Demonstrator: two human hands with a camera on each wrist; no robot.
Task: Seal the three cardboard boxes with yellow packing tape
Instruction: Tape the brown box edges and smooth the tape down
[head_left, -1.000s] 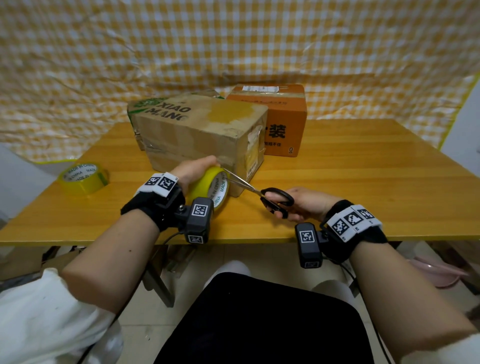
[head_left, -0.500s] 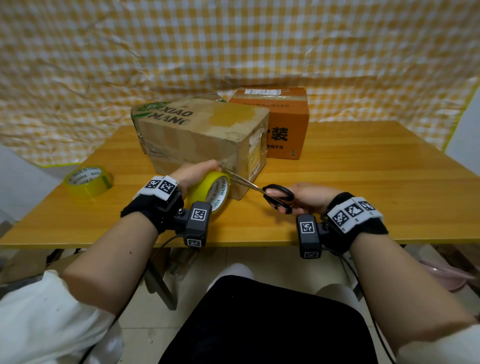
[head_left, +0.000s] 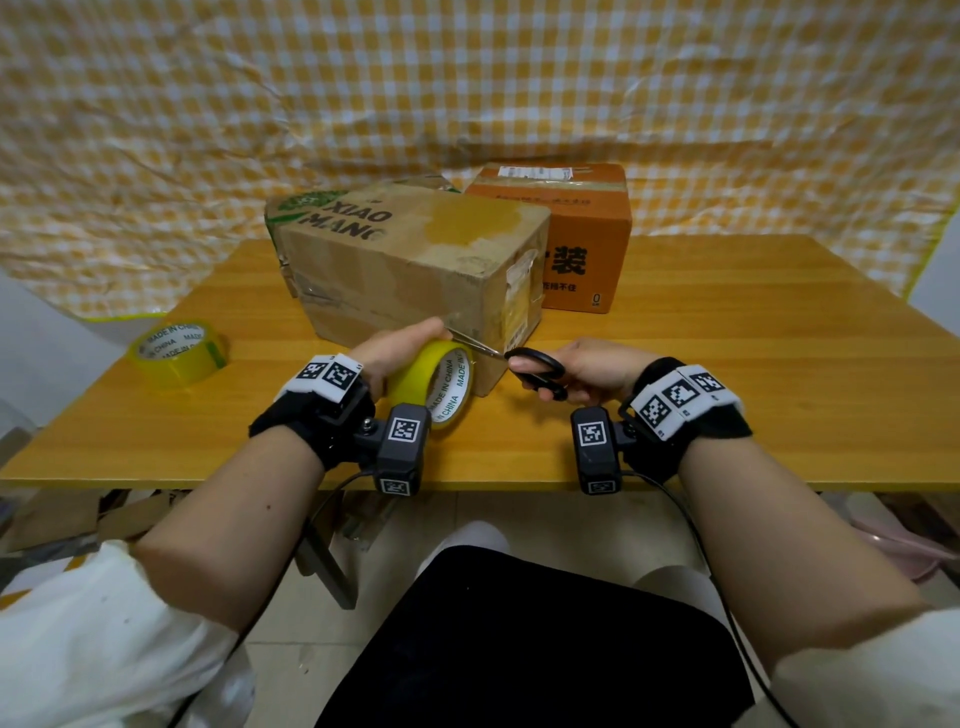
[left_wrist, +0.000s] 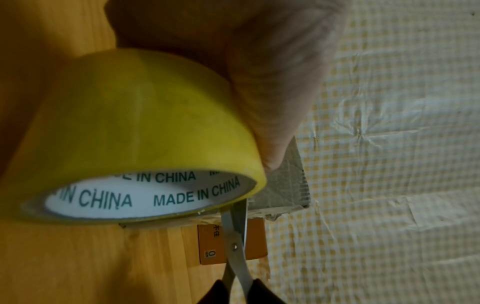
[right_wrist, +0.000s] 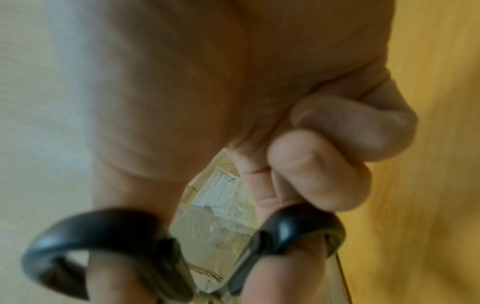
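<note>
Your left hand grips the tape roll against the brown box on the table; your right hand holds the scissors, blades at the tape.

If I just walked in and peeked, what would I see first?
You'd see two hands at the table's near edge: the left hand grips a yellow tape roll against the big brown box, and the right hand holds black scissors with the blades at the tape. Behind that box stands an orange box, and a second tape roll lies on the table far to the left.
</note>
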